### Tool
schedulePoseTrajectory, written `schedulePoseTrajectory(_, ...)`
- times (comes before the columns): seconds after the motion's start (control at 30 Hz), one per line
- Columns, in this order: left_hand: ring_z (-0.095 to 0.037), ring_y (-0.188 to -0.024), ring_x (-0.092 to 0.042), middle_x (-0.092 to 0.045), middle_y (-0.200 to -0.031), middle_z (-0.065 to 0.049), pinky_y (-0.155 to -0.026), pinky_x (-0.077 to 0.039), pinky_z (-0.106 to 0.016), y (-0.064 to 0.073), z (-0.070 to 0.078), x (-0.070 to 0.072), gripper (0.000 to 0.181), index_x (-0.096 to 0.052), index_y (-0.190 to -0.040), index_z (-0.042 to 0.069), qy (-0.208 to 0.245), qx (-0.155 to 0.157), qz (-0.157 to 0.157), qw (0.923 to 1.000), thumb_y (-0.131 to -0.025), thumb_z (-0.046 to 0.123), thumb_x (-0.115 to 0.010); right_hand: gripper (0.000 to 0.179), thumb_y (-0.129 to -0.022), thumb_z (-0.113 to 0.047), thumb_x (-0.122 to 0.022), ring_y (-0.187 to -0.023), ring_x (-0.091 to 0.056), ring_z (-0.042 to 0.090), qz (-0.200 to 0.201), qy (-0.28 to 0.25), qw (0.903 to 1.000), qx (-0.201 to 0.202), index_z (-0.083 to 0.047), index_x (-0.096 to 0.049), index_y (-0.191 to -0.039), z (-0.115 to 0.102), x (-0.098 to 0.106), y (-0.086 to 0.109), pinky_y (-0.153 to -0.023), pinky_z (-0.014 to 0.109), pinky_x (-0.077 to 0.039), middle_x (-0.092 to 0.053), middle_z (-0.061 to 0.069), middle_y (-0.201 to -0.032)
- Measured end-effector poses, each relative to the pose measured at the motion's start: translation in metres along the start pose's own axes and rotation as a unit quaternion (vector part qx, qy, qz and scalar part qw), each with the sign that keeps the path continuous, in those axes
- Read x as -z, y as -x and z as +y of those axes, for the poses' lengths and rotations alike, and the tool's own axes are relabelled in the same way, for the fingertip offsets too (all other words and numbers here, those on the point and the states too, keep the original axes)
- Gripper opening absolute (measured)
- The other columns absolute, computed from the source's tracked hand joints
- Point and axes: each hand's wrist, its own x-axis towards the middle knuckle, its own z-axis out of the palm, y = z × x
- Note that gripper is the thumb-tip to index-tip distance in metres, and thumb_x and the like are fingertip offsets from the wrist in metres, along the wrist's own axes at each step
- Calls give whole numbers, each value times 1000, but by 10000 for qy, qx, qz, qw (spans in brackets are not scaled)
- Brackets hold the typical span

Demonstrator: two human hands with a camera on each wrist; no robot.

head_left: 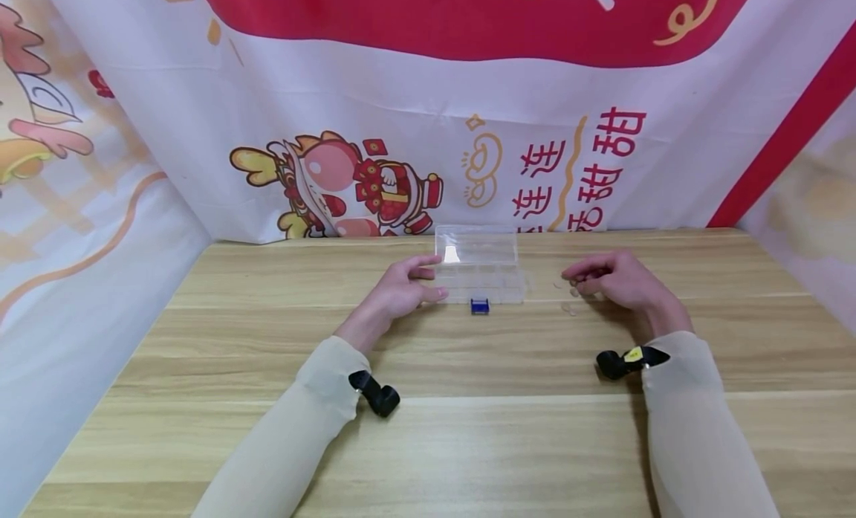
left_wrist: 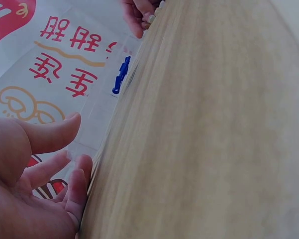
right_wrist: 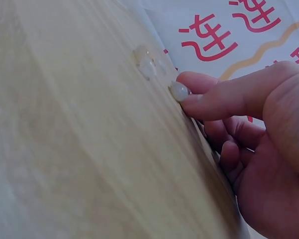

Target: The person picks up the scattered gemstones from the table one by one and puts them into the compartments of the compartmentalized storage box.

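A clear plastic compartment box lies on the table with its see-through lid raised at the back. My left hand rests at the box's left end, fingers loosely spread, thumb over the front left corner. At the box's front edge sits a blue clasp, also seen in the left wrist view. To the right of the box, my right hand is low over the table. Its thumb and index finger pinch a small, rounded, whitish translucent stone. The right hand's other fingers are curled under.
More small whitish and brownish stones lie on the wooden table just beyond the right fingertips. Behind the table's far edge hangs a printed white and red cloth. A black wrist camera is strapped over each sleeve.
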Motion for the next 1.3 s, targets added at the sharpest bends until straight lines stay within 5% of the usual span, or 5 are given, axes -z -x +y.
schedulePoseTrajectory(0.73,-28,-134,-55,-58,-149,-6,-109,-50,-40,0,-1,1,65,-57,-152,30,56,79,-24,10000,-94,16,-80,30,-102,-25,-72,-101,-53,21,68,-64,9999,129,-13,-74,-129,2,-1,-1,-79,28,-47,-67,12,-125)
schedulePoseTrajectory(0.97,-28,-136,-54,-58,-149,-6,-113,-49,-43,-1,0,-1,65,-57,-152,30,40,55,-4,10000,-94,14,-80,35,-102,-28,-72,-115,-47,21,69,-596,9982,-92,-10,-70,-132,2,0,0,-92,32,-39,-65,10,-135)
schedulePoseTrajectory(1.3,-28,-134,-55,-57,-149,-6,-113,-49,-44,0,0,-1,64,-57,-152,30,48,102,8,9999,-94,15,-80,41,-100,-31,-76,-112,-47,14,202,-903,9956,-125,-6,-68,-131,7,-1,-2,-92,28,-40,-66,-1,-125)
